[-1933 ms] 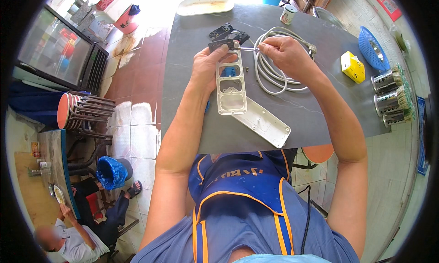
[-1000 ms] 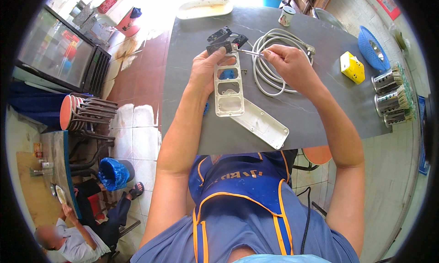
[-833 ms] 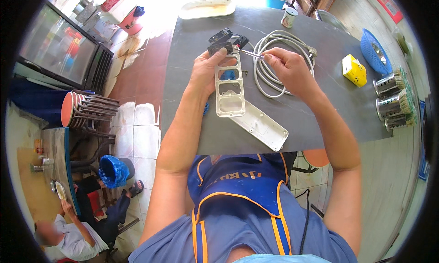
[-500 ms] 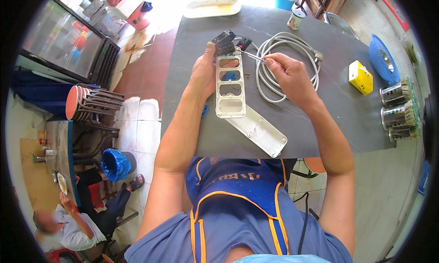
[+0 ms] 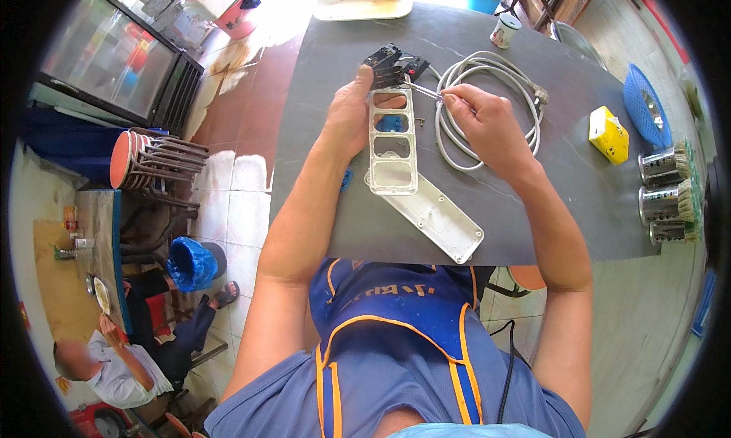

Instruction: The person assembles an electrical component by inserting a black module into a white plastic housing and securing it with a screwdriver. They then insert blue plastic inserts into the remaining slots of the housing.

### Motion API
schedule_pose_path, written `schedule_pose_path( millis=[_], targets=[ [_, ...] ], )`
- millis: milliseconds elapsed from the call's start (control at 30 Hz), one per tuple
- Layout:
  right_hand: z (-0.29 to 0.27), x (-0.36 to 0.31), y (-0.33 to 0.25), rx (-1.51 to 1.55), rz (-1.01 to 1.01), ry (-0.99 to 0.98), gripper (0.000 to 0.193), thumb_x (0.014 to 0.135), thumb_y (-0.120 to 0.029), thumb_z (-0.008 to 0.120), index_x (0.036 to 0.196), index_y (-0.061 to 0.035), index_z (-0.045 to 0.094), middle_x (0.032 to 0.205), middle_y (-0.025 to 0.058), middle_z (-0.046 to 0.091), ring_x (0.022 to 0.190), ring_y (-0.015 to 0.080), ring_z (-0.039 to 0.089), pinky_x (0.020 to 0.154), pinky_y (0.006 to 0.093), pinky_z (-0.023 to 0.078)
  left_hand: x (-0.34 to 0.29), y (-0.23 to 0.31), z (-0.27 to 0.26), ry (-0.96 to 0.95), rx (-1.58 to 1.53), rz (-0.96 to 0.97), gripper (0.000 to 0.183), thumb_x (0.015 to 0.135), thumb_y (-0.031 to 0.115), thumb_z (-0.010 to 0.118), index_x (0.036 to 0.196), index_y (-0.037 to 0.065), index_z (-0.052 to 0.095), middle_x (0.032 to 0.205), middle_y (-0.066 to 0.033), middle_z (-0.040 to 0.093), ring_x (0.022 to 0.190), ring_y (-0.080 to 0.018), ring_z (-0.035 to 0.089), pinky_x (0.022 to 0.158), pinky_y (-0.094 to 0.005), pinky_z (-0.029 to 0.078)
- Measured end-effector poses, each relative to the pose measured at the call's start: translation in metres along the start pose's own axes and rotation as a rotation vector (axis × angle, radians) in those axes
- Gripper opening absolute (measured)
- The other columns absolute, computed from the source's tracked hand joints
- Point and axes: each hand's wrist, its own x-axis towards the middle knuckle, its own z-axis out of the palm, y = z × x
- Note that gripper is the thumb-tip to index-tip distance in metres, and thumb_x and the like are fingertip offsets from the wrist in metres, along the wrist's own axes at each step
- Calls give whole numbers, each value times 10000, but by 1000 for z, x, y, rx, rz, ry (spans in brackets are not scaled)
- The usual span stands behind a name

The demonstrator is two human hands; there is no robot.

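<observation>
Pointing left, a screwdriver [image 5: 425, 90] sits pinched in the right hand [image 5: 483, 119], its tip by the far end of a white frame [image 5: 394, 159]. The left hand [image 5: 352, 110], nearer that end, curls around it and a black part [image 5: 385, 70]. The frame runs near to far over the counter [image 5: 496, 194].

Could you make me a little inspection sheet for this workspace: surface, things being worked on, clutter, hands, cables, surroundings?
Surface: grey table, faintly veined.
Job's things: white frame with four openings; black parts at its far end; white casing on the table, partly hidden behind the frame.
Clutter: white tray, small can, yellow box, blue basket.
Hands: left hand grips the white frame; right hand pinches a slim metal tool angled toward its far end.
Cables: grey cable, coiled, with plug.
Surroundings: seated person, stacked stools and blue-lined bin, all to the left.
</observation>
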Motion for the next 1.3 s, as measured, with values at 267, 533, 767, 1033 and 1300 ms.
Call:
schedule_pose_path(
  millis=[267,533,767,1033,1300],
  targets=[
    [8,-1,-16,6,-16,-38,255,1005,-191,586,1075,29,694,641,91,528,596,111,462,549,316,393,4,-9,-1,-44,42,84,470,1032,418,538,1210,-13,603,1089,-150,699,942,-233,712,772,-350,626],
    [10,1,-20,-42,-27,-32,258,1005,-192,582,1067,32,693,641,120,538,585,136,479,554,334,406,3,-7,0,-34,50,89,458,1030,421,547,1180,-6,617,1049,-133,710,921,-208,716,726,-303,608],
    [12,-1,-22,-136,-35,-40,253,1003,-204,595,1060,19,700,655,137,575,579,157,504,567,344,430,3,-9,0,-25,72,101,446,1040,418,532,1153,-2,628,1030,-121,717,899,-192,722,693,-285,598],
    [8,1,-13,-2,-38,-55,253,1004,-194,604,1085,25,701,681,102,587,626,108,492,582,308,428,1,-6,4,-18,66,97,433,1048,390,532,1154,-15,644,1062,-127,716,885,-198,700,742,-307,597],
    [7,3,-9,10,-31,-63,261,976,-230,615,1077,-16,725,734,187,670,604,261,616,612,369,485,-3,-4,4,-53,67,113,425,1060,371,517,1178,-16,644,1089,-135,713,892,-195,700,747,-304,593]
  ],
)
